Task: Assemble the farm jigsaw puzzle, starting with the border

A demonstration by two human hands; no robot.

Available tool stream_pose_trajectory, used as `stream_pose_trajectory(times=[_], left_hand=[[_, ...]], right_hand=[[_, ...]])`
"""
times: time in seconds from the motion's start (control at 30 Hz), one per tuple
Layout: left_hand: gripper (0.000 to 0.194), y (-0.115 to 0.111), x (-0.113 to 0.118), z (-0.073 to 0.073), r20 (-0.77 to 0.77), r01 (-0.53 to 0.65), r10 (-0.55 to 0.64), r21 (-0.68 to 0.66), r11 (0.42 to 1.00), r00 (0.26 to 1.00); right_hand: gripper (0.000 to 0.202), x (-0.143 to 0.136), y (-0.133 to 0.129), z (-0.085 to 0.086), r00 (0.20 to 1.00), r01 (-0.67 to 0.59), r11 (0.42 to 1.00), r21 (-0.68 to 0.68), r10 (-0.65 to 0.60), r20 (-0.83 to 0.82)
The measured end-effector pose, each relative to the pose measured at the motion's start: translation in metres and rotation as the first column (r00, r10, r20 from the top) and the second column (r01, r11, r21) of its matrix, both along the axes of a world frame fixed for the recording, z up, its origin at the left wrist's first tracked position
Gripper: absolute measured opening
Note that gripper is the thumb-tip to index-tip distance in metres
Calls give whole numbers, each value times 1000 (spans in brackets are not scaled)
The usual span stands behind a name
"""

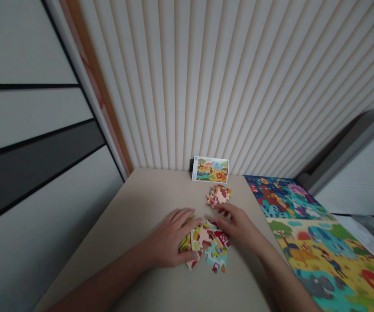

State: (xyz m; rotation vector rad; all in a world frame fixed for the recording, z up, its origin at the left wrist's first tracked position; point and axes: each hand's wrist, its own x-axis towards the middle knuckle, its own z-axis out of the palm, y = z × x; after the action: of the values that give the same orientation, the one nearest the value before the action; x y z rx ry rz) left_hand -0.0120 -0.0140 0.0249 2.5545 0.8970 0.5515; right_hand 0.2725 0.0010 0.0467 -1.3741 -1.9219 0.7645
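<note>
A loose pile of colourful puzzle pieces [206, 238] lies on the beige table [147, 190] between my two hands. My left hand [173, 238] rests with fingers spread at the pile's left side, thumb and fingers touching its edge pieces. At the upper right of the pile, my right hand [234, 221] has its fingers apart and curved, with nothing visible between them. Just beyond its fingertips sits a smaller cluster of pieces [219, 195].
A picture card [210, 170] leans upright at the table's back edge, before a pleated blind [187, 86]. On the right lie a dark blue picture puzzle [287, 197] and a yellow animal puzzle [330, 260]. A grey-white object [359, 160] stands behind them.
</note>
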Motion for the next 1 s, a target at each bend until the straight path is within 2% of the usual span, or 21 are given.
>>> stream_pose_trajectory(times=[0.1, 0.17, 0.3, 0.43, 0.53, 0.67, 0.73, 0.8, 0.87, 0.93, 1.0], left_hand=[[82, -2, 2, -6, -42, 47, -47, 3, 999, 998], [77, -3, 3, -9, -28, 58, -58, 0, 998, 998], [68, -4, 6, -9, 24, 80, -80, -7, 997, 996], [63, -8, 12, -7, 20, 80, -80, -10, 997, 997], [55, -8, 15, -7, 14, 42, -42, -10, 999, 999], [47, -3, 15, -16, 81, -50, 51, -13, 999, 995], [47, 0, 15, -21, 142, -90, 91, -11, 996, 986], [49, 0, 15, -22, 174, -108, 106, 3, 994, 979], [50, 0, 15, -20, 153, -94, 88, 32, 995, 984], [51, -1, 15, -16, 110, -73, 65, 68, 995, 992], [52, 1, 14, -13, 72, -65, 58, 98, 993, 996]], right_hand=[[32, 15, 15, -9, 967, 168, 977, 129, -189, 171], [37, 24, 24, -15, 927, 247, 949, 197, -291, 238], [55, 34, 33, -31, 874, 304, 921, 244, -371, 313], [61, 31, 36, -40, 896, 248, 954, 167, -291, 335], [62, 25, 26, -30, 945, 180, 981, 78, -194, 265], [74, 22, -15, -3, 985, -8, 997, -76, 21, 169], [82, 22, -43, 5, 955, -181, 964, -197, 220, 201], [93, 18, -68, 3, 911, -259, 930, -261, 324, 253], [95, 9, -85, -9, 896, -218, 948, -234, 289, 336], [89, -6, -94, -26, 900, -108, 988, -114, 146, 411], [84, -23, -94, -40, 893, -41, 999, -18, 45, 448]])
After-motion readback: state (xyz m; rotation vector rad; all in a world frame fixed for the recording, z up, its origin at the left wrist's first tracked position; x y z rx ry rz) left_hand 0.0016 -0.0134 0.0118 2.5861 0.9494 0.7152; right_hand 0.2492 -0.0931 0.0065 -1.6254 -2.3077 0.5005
